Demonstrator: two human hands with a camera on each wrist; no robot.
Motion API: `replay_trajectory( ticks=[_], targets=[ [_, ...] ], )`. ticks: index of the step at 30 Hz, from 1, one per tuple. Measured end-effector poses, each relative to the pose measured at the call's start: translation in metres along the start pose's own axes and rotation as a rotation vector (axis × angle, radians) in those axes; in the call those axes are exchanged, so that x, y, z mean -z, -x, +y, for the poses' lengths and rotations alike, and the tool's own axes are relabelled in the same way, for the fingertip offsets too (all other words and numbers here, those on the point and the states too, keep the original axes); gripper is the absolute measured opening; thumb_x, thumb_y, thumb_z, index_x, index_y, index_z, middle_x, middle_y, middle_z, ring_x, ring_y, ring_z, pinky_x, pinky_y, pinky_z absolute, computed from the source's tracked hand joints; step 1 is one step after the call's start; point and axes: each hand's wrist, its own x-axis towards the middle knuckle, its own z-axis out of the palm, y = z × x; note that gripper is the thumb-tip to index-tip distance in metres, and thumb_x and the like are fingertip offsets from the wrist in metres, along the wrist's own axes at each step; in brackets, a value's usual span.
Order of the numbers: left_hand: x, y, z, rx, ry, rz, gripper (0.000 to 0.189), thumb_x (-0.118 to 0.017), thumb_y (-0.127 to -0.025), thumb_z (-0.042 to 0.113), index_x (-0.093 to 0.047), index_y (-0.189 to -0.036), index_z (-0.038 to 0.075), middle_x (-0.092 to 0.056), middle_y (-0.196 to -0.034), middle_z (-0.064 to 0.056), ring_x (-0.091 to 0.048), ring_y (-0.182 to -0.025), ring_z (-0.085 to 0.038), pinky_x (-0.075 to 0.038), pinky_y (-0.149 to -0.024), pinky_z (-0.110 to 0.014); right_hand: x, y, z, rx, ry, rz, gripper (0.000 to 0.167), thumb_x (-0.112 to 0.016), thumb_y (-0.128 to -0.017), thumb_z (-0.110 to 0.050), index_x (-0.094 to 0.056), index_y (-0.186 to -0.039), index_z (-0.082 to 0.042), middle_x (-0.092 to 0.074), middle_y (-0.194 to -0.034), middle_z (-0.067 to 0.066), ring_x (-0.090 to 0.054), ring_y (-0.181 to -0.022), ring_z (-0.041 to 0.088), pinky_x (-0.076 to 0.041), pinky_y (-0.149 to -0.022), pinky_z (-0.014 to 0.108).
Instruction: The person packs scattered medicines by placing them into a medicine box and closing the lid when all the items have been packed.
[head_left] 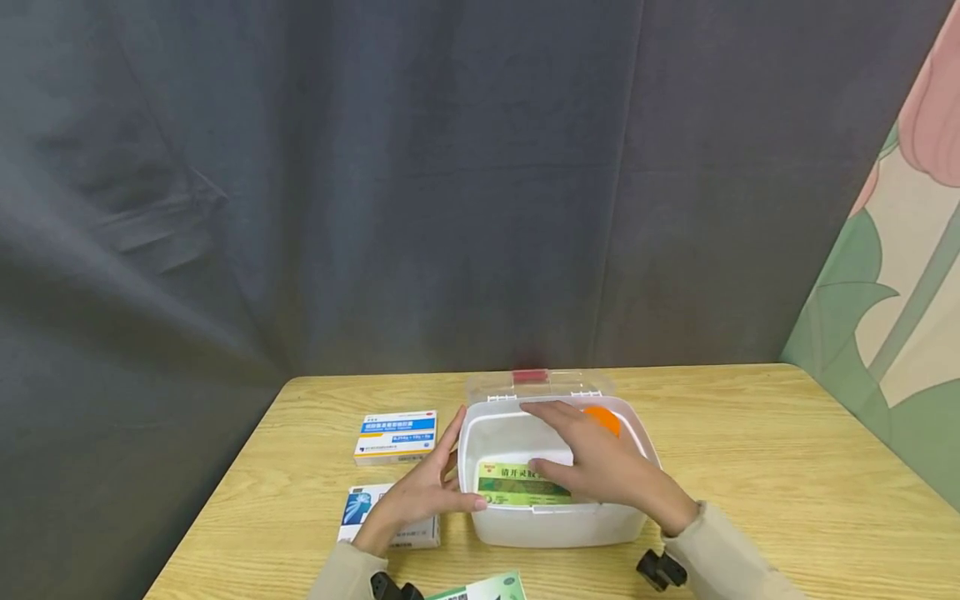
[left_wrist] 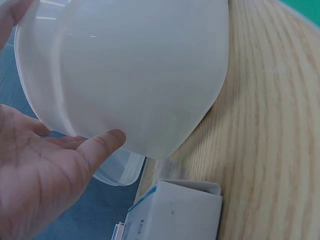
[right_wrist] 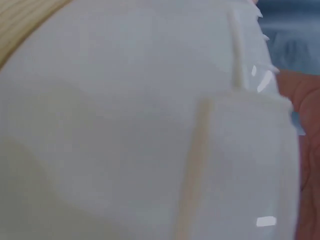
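A white plastic box (head_left: 558, 529) stands on the table, its clear lid (head_left: 558, 383) swung back behind it. Inside lie a green medicine box (head_left: 517, 486), near the front wall, and a round orange object (head_left: 603, 419) at the back right, partly covered by my right hand. My left hand (head_left: 427, 492) rests on the white box's left side, thumb at the front corner and fingers spread along the wall. In the left wrist view its thumb (left_wrist: 102, 145) touches the white wall. My right hand (head_left: 600, 458) reaches over the white box, thumb and fingers apart; whether it touches the green box is unclear.
Left of the white box lie a blue-and-white medicine box (head_left: 396, 435) and, nearer, a white medicine box (head_left: 416, 533) partly behind my left hand. A green-and-white box (head_left: 487, 590) shows at the bottom frame edge. A dark curtain (head_left: 450, 183) hangs behind the table.
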Motion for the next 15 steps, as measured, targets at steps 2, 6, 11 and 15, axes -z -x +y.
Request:
replay_trajectory(
  ticks=[2, 6, 11, 15],
  targets=[
    [0.0, 0.001, 0.0, 0.007, -0.003, 0.007, 0.115, -0.082, -0.079, 0.026, 0.004, -0.156, 0.032, 0.003, -0.161, -0.006, -0.02, -0.142, -0.036, -0.03, -0.109, -0.046, 0.006, 0.004, 0.0, 0.008, -0.007, 0.053, 0.068, -0.077, -0.083, -0.025, -0.048, -0.142, -0.009, -0.053, -0.137, 0.009, -0.053, -0.12, 0.026, -0.049, -0.094, 0.046],
    [0.0, 0.001, 0.0, 0.009, -0.007, 0.012, 0.116, -0.082, -0.079, 0.025, 0.005, -0.156, 0.031, 0.003, -0.162, -0.006, -0.019, -0.142, -0.035, -0.028, -0.11, -0.046, 0.017, 0.012, 0.004, -0.006, 0.0, 0.119, 0.069, -0.076, -0.084, -0.028, -0.045, -0.144, -0.01, -0.051, -0.139, 0.009, -0.049, -0.124, 0.032, -0.041, -0.099, 0.055],
    [0.0, 0.0, 0.0, 0.002, -0.004, 0.006, 0.118, -0.082, -0.079, 0.025, 0.008, -0.156, 0.025, 0.004, -0.162, -0.005, -0.018, -0.142, -0.035, -0.027, -0.11, -0.046, 0.024, 0.024, 0.011, -0.064, -0.039, 0.156, 0.069, -0.072, -0.088, -0.032, -0.042, -0.146, -0.01, -0.045, -0.145, 0.009, -0.044, -0.128, 0.036, -0.039, -0.098, 0.062],
    [0.0, 0.0, 0.0, -0.002, 0.007, -0.001, 0.119, -0.082, -0.079, 0.026, 0.009, -0.156, 0.023, 0.005, -0.161, -0.006, -0.018, -0.142, -0.036, -0.028, -0.11, -0.046, 0.024, 0.032, 0.016, -0.1, -0.069, 0.203, 0.076, -0.074, -0.087, -0.033, -0.036, -0.149, -0.011, -0.04, -0.148, 0.011, -0.042, -0.129, 0.038, -0.038, -0.095, 0.067]
  ],
)
